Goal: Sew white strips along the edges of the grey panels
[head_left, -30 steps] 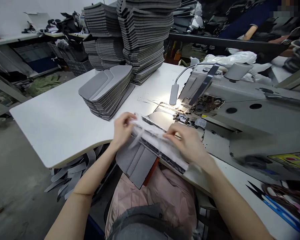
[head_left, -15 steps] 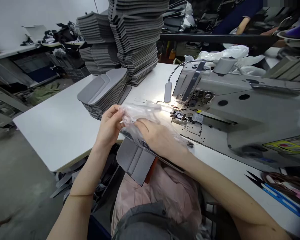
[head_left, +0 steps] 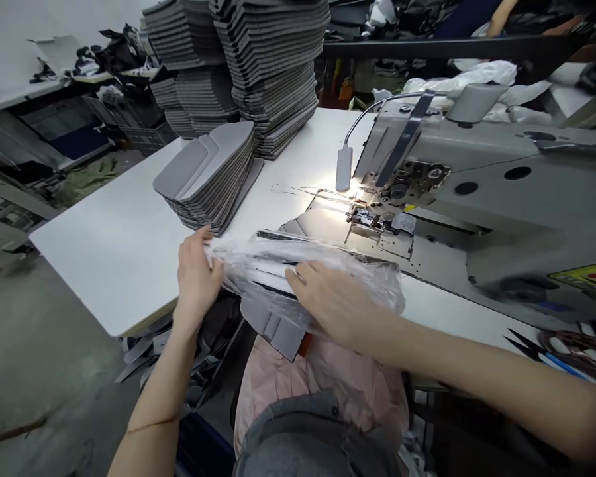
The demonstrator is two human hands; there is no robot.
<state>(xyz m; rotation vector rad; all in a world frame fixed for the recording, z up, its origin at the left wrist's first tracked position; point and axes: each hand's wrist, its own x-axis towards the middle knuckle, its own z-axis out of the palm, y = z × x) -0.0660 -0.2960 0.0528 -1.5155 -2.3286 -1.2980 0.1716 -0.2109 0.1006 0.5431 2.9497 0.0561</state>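
A clear plastic bag point(head_left: 377, 281) with flat white and black pieces inside lies across the table's front edge. My left hand point(head_left: 197, 273) is closed on the bag's gathered left end. On top of the bag, near its middle, my right hand point(head_left: 340, 305) grips it with fingers bent; the fingertips are partly hidden. A grey padded panel point(head_left: 273, 323) sticks out below the bag, over my lap. Another grey panel point(head_left: 322, 224) rests behind the bag, by the needle area of the sewing machine point(head_left: 501, 179).
A low pile of grey panels point(head_left: 206, 172) sits on the white table point(head_left: 109, 245), with tall stacks point(head_left: 273, 79) behind it. A lit lamp point(head_left: 344, 169) hangs by the machine. Scissors point(head_left: 541, 358) lie at right. A person's arm point(head_left: 501, 16) shows at the back.
My left hand has moved left and down, drawing the bag's end outward. The bag is now spread flatter, showing white pieces inside. The view has shifted slightly.
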